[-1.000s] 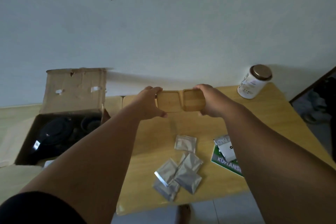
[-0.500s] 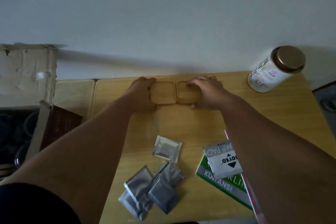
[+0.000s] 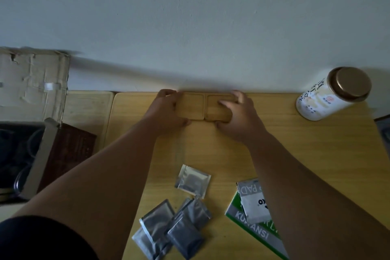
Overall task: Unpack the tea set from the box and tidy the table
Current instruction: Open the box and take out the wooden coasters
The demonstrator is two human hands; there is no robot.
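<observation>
Two square wooden coasters lie side by side on the wooden table (image 3: 306, 154), pushed back against the wall. My left hand (image 3: 166, 110) grips the left coaster (image 3: 192, 105) by its left edge. My right hand (image 3: 240, 116) holds the right coaster (image 3: 217, 113), fingers on top and thumb at its front edge. The open cardboard box (image 3: 31, 82) stands at the far left, and dark teaware (image 3: 14, 150) shows dimly inside it.
A white jar with a gold lid (image 3: 333, 95) stands at the back right. Several foil sachets (image 3: 175, 228) lie near the front edge, one sachet (image 3: 193, 181) apart from them. A white packet (image 3: 253, 200) rests on a green booklet (image 3: 253, 230). A dark brown panel (image 3: 69, 154) leans beside the box.
Both hands lowered the two coasters from the air onto the table, then slid them back to the wall. My view moved closer and to the right.
</observation>
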